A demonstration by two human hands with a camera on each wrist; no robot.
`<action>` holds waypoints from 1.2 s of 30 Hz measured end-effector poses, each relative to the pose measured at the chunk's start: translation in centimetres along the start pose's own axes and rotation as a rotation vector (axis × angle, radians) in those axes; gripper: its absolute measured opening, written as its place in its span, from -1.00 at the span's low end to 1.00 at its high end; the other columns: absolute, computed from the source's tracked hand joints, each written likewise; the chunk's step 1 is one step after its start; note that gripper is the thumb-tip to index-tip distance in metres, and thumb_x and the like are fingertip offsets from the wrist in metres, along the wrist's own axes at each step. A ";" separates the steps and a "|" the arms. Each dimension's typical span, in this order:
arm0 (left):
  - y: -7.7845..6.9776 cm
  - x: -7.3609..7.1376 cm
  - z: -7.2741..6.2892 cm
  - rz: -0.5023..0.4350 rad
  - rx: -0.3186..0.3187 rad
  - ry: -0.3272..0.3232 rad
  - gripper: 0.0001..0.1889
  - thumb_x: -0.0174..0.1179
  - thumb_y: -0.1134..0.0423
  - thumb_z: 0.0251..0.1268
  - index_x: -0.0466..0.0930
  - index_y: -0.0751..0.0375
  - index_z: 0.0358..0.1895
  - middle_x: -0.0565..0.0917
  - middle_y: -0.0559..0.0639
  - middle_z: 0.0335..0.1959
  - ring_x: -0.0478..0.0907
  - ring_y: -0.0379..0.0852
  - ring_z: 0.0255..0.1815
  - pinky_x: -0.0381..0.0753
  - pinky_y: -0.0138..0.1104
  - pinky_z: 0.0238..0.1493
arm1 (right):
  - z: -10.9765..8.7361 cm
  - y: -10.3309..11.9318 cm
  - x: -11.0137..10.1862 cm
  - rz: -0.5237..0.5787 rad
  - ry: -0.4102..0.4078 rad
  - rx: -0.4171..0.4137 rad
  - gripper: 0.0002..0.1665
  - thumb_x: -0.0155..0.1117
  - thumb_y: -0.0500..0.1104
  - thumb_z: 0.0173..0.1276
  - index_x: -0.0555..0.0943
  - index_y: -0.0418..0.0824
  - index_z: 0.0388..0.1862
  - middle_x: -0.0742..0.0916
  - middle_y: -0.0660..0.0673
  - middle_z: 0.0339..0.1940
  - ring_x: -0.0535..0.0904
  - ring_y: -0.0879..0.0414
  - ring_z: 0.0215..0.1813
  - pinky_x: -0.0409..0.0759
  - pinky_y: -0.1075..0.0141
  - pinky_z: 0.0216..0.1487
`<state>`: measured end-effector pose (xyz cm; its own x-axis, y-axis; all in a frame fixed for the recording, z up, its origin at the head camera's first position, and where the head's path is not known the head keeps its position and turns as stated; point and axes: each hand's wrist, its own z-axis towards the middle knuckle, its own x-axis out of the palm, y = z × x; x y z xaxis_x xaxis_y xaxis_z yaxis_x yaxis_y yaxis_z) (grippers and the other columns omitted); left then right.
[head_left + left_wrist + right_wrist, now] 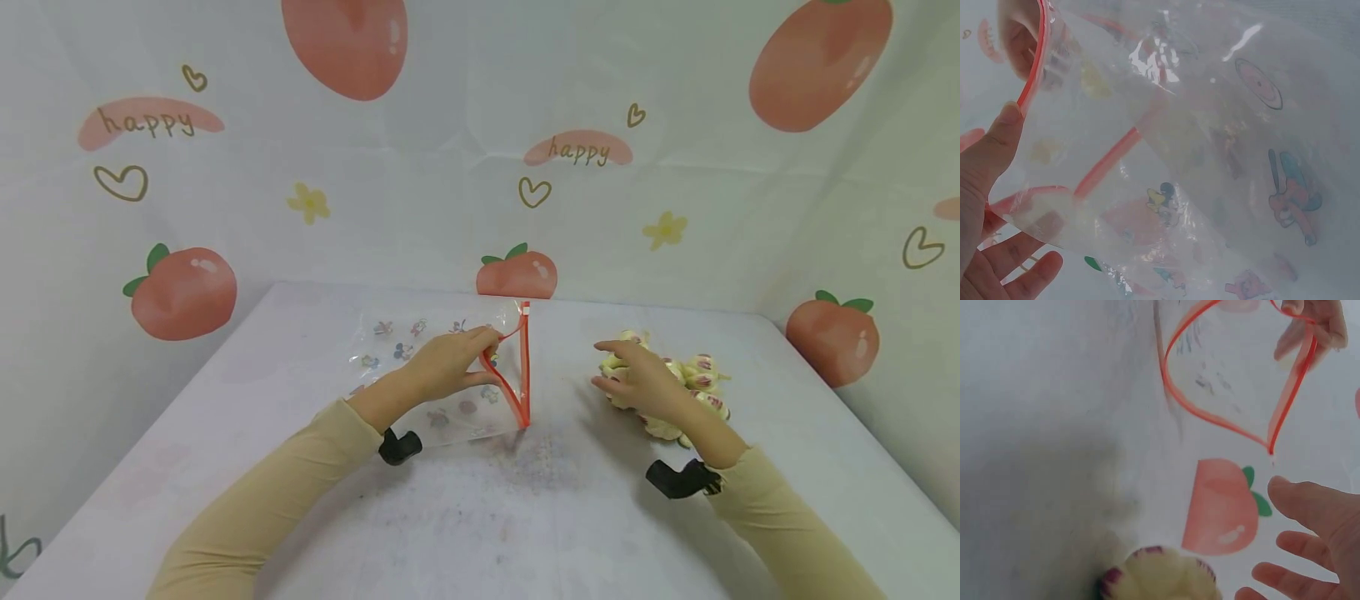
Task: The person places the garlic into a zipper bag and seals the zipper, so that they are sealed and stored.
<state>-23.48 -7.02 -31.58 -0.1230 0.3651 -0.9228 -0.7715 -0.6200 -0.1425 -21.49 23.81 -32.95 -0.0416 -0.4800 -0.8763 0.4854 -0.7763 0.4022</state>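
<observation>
A clear zip bag [405,329] printed with small cartoon figures lies on the table, its red-edged mouth spread apart. The left hand [450,364] holds the raised red rim [1039,59]; in the left wrist view the thumb lies against that rim and the other fingers are partly behind the film. Right of the bag is a pile of pale yellow, purple-streaked bulbs [703,373] that look like garlic. Above the near side of this pile is the right hand [648,382], fingers apart and pointing toward the bag mouth. Nothing shows between its fingers in the right wrist view.
The table [465,525] has a white cover with faint smudges. Behind it hangs a white cloth [435,200] printed with peaches, hearts and flowers. A black wrist mount [400,447] is on the left forearm, another black mount [678,479] on the right.
</observation>
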 end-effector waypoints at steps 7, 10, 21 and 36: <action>-0.1 0.0 -0.1 0.007 -0.006 0.006 -0.56 0.35 0.02 0.06 0.31 0.12 -0.18 0.52 -0.09 -0.35 0.33 -0.26 -0.54 0.23 -0.54 -0.53 | -0.5 -1.4 -0.3 0.006 0.031 0.055 -0.40 0.29 -0.19 0.25 0.38 -0.46 0.19 0.53 -0.45 0.16 0.42 -0.36 0.21 0.42 -0.18 0.12; -0.2 0.0 -0.1 0.006 -0.013 0.010 -0.56 0.35 0.02 0.05 0.31 0.12 -0.18 0.52 -0.09 -0.36 0.33 -0.25 -0.54 0.23 -0.54 -0.54 | -0.6 -1.7 -0.3 -0.002 0.038 0.058 -0.40 0.29 -0.19 0.25 0.39 -0.48 0.18 0.55 -0.46 0.13 0.47 -0.33 0.14 0.46 -0.14 0.06; 0.0 0.1 -0.1 0.012 0.002 0.011 -0.58 0.34 0.01 0.07 0.30 0.12 -0.21 0.55 -0.09 -0.32 0.35 -0.26 -0.52 0.25 -0.54 -0.51 | -0.7 -2.4 0.3 -0.009 0.060 0.086 -0.37 0.34 -0.19 0.19 0.39 -0.48 0.17 0.56 -0.44 0.13 0.45 -0.32 0.17 0.41 -0.16 0.13; 0.0 0.0 -0.2 0.005 0.005 0.005 -0.57 0.33 0.00 0.07 0.31 0.12 -0.20 0.55 -0.09 -0.32 0.32 -0.26 -0.54 0.25 -0.53 -0.50 | -0.5 -2.6 0.9 -0.061 0.074 0.130 -0.42 0.33 -0.18 0.20 0.43 -0.43 0.13 0.55 -0.45 0.09 0.48 -0.31 0.11 0.46 -0.13 0.06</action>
<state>-23.34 -7.10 -31.67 -0.1237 0.3591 -0.9251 -0.7742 -0.6181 -0.1364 -22.31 25.58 -34.94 -0.0008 -0.4022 -0.9155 0.3664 -0.8520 0.3740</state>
